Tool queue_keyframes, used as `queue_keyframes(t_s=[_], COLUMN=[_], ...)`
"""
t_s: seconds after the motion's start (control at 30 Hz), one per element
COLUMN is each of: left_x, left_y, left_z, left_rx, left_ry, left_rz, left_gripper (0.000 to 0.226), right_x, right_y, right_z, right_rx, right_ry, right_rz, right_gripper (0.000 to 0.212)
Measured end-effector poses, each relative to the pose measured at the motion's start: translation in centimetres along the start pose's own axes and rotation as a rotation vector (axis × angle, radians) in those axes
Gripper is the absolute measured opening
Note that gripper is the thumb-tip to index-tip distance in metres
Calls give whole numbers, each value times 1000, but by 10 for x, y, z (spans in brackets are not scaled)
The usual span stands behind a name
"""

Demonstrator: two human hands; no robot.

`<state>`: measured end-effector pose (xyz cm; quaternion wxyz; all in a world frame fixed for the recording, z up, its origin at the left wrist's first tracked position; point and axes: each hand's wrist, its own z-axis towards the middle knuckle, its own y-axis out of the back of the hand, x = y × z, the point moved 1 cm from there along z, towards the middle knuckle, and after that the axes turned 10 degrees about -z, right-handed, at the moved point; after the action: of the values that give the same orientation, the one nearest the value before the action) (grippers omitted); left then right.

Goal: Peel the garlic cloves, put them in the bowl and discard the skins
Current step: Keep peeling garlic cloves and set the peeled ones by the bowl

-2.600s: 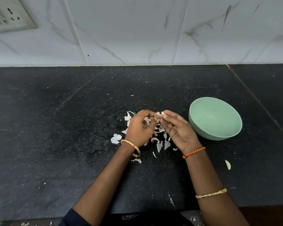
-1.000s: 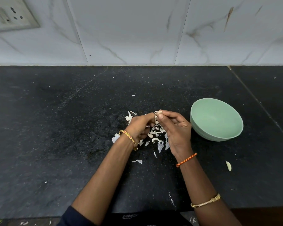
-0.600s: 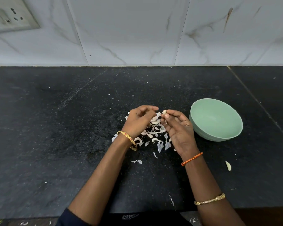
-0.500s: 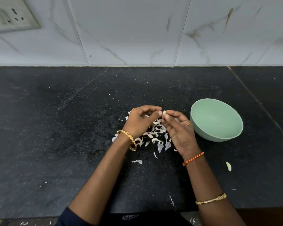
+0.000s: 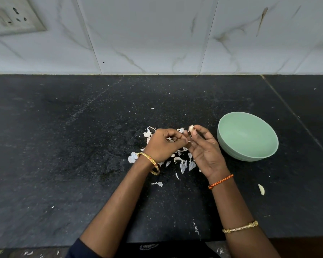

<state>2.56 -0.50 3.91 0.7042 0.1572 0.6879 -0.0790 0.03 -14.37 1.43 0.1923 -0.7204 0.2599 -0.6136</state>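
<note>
One garlic clove (image 5: 191, 128) pinched at the fingertips of the right hand (image 5: 205, 151), palm up, held above the counter (image 5: 63, 146); left hand (image 5: 162, 145) just beside it, fingers curled in and closed at the tips, apparently on a scrap of skin, too small to confirm; both hands sit over the pile of skins (image 5: 183, 162), hiding its middle; loose flakes spread left and toward the near edge; green bowl (image 5: 247, 136) just right of the right hand, tilted toward camera, inside looks bare; second clove (image 5: 261, 189) lies alone on the counter, nearer than the bowl, well apart from the pile; wall socket (image 5: 11, 17) top left on marble tiles (image 5: 157, 34).
</note>
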Motion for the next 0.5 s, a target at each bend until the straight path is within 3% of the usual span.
queue_keyframes(t_s=[0.13,0.27,0.5], left_x=[0,0,-3], left_y=[5,11,17], left_z=[6,9,9], left_rx=[-93,-59,11], left_ry=[-18,-16,10], left_rz=[3,28,86], left_gripper=[9,5,11], right_x=[4,5,7], right_y=[2,6,8], right_z=[-3,-2,1], right_rx=[-24,-19,25], right_ry=[47,122,137], right_rz=[-168,-462,-616], right_gripper=[37,18,17])
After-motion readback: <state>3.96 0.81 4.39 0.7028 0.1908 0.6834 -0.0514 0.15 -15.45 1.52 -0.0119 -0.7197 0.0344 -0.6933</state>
